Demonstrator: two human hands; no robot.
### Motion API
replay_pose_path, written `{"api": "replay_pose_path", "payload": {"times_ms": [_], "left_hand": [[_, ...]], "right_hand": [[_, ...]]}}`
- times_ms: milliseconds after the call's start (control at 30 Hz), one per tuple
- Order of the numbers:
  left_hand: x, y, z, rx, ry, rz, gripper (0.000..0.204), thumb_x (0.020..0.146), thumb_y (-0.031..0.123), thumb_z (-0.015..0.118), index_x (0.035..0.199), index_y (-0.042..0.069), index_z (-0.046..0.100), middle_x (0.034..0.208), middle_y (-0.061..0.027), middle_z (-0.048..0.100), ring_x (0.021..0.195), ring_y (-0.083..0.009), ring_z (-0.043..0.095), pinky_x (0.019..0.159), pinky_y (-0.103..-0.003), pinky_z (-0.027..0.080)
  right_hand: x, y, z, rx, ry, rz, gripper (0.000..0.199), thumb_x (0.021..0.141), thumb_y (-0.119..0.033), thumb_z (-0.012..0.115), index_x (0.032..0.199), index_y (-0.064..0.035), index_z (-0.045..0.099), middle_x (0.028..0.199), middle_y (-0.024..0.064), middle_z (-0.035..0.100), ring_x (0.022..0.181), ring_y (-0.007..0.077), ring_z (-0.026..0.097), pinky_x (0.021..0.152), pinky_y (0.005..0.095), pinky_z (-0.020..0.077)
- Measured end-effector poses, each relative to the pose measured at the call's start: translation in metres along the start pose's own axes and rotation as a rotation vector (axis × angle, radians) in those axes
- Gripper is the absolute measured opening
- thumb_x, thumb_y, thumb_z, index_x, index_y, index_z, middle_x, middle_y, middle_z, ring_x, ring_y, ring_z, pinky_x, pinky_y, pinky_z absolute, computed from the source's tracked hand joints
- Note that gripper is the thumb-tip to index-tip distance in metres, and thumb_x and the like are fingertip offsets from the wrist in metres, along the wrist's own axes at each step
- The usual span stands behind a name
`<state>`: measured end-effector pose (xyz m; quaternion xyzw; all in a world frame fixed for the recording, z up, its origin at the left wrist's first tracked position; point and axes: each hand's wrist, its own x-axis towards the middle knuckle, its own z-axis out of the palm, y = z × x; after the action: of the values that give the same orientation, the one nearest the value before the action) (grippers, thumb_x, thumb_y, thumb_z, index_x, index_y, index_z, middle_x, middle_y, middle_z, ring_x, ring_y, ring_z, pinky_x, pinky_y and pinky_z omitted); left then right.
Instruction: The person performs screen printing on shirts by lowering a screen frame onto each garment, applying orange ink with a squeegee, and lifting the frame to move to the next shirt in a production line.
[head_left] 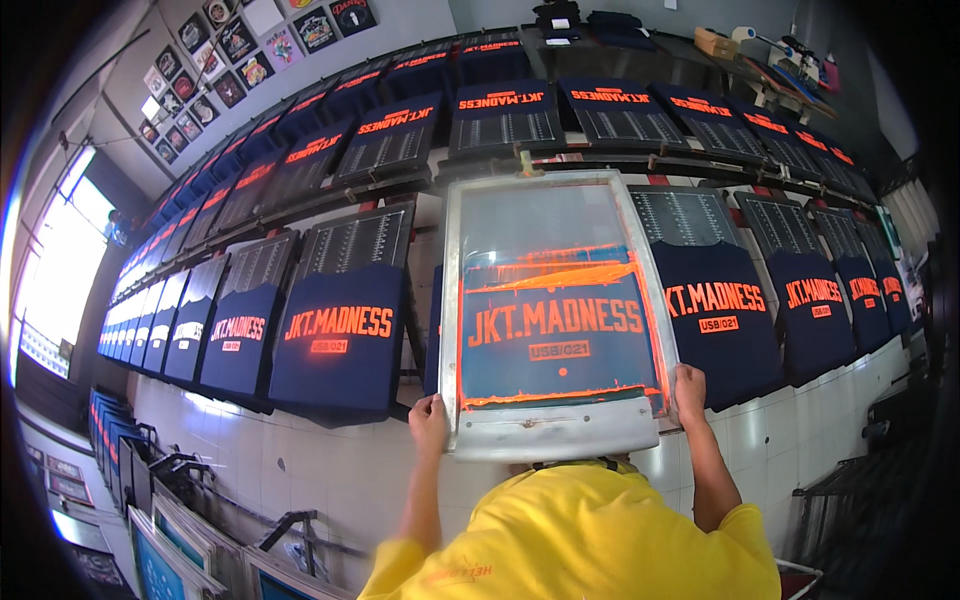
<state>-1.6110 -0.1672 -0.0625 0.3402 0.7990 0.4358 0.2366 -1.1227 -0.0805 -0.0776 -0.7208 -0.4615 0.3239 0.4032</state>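
Observation:
A silk-screen printing frame [452, 250] with a pale metal rim is in front of me, tilted over a dark blue shirt panel on a board. My left hand [428, 422] is closed on its left side near the lower corner. On the opposite side, my right hand [689, 396] grips the right edge a little higher. Orange ink [560, 276] lies in a thick streak across the mesh, and orange lettering shows below it. A wide grey squeegee [550, 428] rests across the near end of the frame. The frame hides most of the board beneath.
Rows of boards with dark blue shirt panels [340, 375] printed in orange curve away left, right and behind. A metal rail [300, 205] runs between the rows. More screen frames [165, 560] lean at lower left. Tools and a box [717, 43] sit on a far table.

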Motion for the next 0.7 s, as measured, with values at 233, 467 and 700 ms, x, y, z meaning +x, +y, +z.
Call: {"api": "replay_pose_path", "payload": {"times_ms": [233, 467, 700], "left_hand": [[0.055, -0.017, -0.029, 0.036, -0.06, 0.008, 0.036, 0.09, 0.026, 0.063, 0.101, -0.008, 0.069, 0.081, -0.0178, 0.069, 0.074, -0.0231, 0.064, 0.071, -0.036, 0.049], [0.079, -0.024, -0.035, 0.007, -0.083, 0.03, 0.038, 0.09, 0.027, 0.063, 0.1, -0.009, 0.068, 0.078, -0.0171, 0.068, 0.072, -0.0242, 0.063, 0.07, -0.036, 0.049], [0.08, -0.013, -0.04, -0.048, -0.141, -0.028, 0.035, 0.091, 0.024, 0.062, 0.099, -0.009, 0.068, 0.077, -0.0117, 0.067, 0.07, -0.0158, 0.06, 0.067, -0.032, 0.047]], "right_hand": [[-0.011, -0.035, 0.054, -0.027, 0.035, -0.01, 0.035, 0.093, -0.022, 0.051, 0.073, 0.0068, 0.055, 0.059, 0.0143, 0.048, 0.059, 0.0192, 0.044, 0.061, 0.0407, 0.0391], [-0.007, -0.036, 0.076, -0.021, 0.058, -0.012, 0.036, 0.093, -0.022, 0.051, 0.072, 0.0068, 0.055, 0.06, 0.0167, 0.05, 0.057, 0.0212, 0.046, 0.061, 0.0426, 0.04], [-0.003, -0.031, 0.078, -0.088, 0.038, 0.011, 0.034, 0.094, -0.02, 0.052, 0.077, 0.0076, 0.06, 0.063, 0.011, 0.055, 0.062, 0.0156, 0.049, 0.063, 0.0378, 0.0411]]}}
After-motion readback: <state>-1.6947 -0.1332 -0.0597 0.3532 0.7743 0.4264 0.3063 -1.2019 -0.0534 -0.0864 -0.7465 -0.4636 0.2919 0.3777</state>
